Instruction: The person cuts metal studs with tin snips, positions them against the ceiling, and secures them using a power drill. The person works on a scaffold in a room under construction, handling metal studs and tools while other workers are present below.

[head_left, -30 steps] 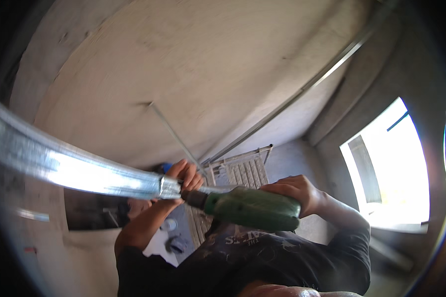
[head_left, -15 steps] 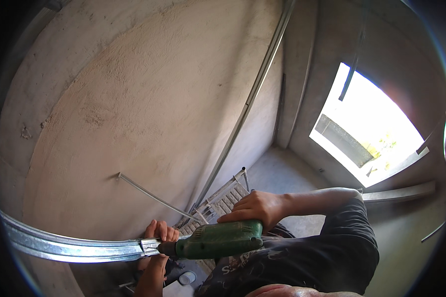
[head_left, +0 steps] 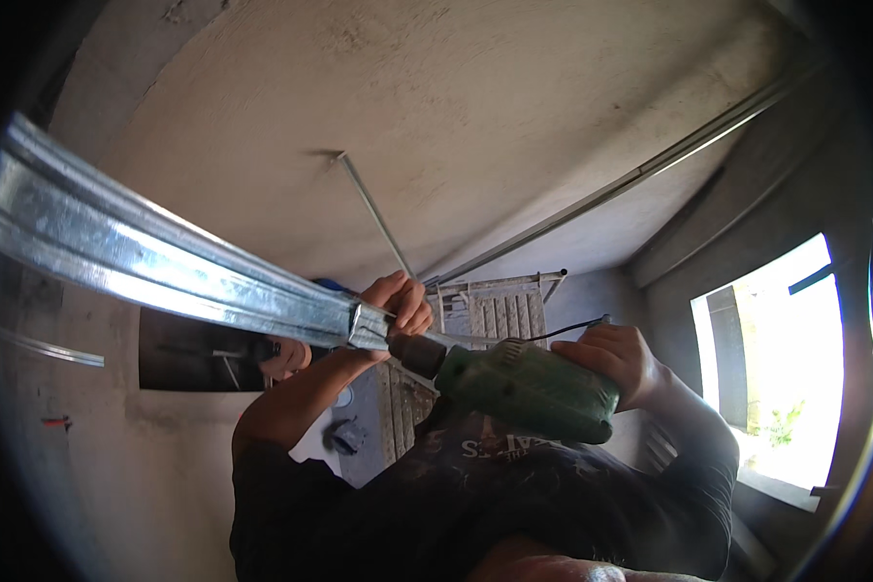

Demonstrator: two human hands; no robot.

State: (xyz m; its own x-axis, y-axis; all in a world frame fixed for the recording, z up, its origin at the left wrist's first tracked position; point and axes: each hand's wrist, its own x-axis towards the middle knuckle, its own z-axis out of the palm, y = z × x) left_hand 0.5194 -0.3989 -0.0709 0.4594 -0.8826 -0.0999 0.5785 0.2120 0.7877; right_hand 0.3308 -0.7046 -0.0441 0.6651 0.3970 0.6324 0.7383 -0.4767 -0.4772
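A shiny galvanized metal channel (head_left: 184,272) runs from the left edge to a joint or end piece in the middle of the view. My left hand (head_left: 404,303) is closed around the channel there, with its fingers curled over the far side. My right hand (head_left: 616,361) grips a worn green power drill (head_left: 529,390) by its rear body. The drill lies level and points left. Its dark chuck (head_left: 419,355) is right up against the channel's joint, just below my left fingers. Whether the bit touches the metal I cannot tell.
Below stands a slatted metal scaffold platform (head_left: 506,320). A long metal profile (head_left: 592,202) and a thin rod (head_left: 373,209) run along the plastered wall (head_left: 456,107). Another person's hand (head_left: 286,357) shows under the channel. A bright window opening (head_left: 786,388) is on the right.
The whole view has tilted, so the wall profile, window and scaffold sit differently. The channel looks larger and nearer. Both hands keep their hold, and the drill stays at the joint.
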